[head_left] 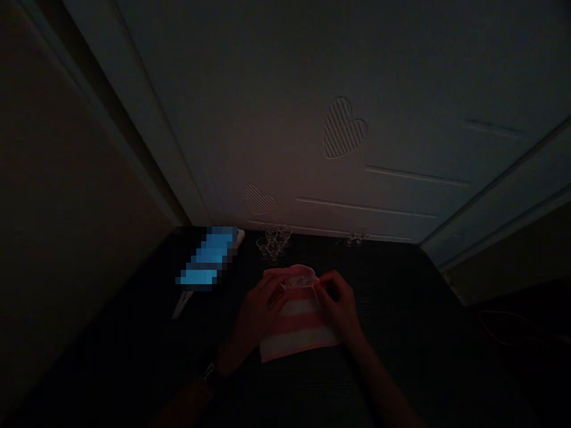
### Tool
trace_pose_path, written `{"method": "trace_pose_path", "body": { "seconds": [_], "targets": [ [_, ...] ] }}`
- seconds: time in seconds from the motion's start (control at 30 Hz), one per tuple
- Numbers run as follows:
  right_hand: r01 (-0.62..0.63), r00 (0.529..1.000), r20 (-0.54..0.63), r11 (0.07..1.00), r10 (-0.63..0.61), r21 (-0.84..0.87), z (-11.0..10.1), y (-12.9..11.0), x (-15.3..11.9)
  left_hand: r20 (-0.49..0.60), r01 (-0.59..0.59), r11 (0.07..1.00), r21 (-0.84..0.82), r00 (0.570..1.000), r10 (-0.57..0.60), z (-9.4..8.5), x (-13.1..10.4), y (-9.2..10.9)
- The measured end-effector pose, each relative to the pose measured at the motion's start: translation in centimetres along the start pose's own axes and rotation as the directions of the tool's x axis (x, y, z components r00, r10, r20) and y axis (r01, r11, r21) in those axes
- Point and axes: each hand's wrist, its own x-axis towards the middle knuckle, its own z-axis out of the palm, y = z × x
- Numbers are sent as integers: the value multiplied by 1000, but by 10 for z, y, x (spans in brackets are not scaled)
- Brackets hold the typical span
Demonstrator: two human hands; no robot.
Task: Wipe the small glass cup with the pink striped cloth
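A pink-and-white striped cloth (pixel 298 323) lies on the dark table, its far end folded up. Small clear glassy pieces (pixel 304 280) sit on or in that fold; their exact shape is too dim to make out. The fold's right edge is pinched between the thumb and fingers of my right hand (pixel 338 295). On the opposite side, my left hand (pixel 262 306) grips the cloth's left edge, with its fingertips close to the glassy pieces. Just beyond the cloth stands a cluster of small clear stemmed glasses (pixel 273 242).
To the left, a device with a lit, blurred blue screen (pixel 207 255) leans at an angle. More small glass pieces (pixel 357 239) lie at the back right. A white panel (pixel 285 148) with raised hearts closes off the table's (pixel 392 333) far edge. The light is very dim.
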Motion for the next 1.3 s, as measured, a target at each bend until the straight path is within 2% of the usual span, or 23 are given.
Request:
{"method": "trace_pose_path", "body": {
  "seconds": [0.23, 0.97, 1.3],
  "targets": [
    [14, 1000, 16, 1000, -13, -17, -2, -2, 0, 21, 58, 998, -32, 998, -57, -4, 2, 7],
    [43, 999, 16, 998, -42, -49, 0, -3, 1, -19, 25, 1000, -2, 1000, -25, 0, 3, 1],
    [29, 999, 20, 998, -28, -64, -1, -4, 0, 7, 31, 999, -6, 999, -31, -2, 3, 3]
  ]
}}
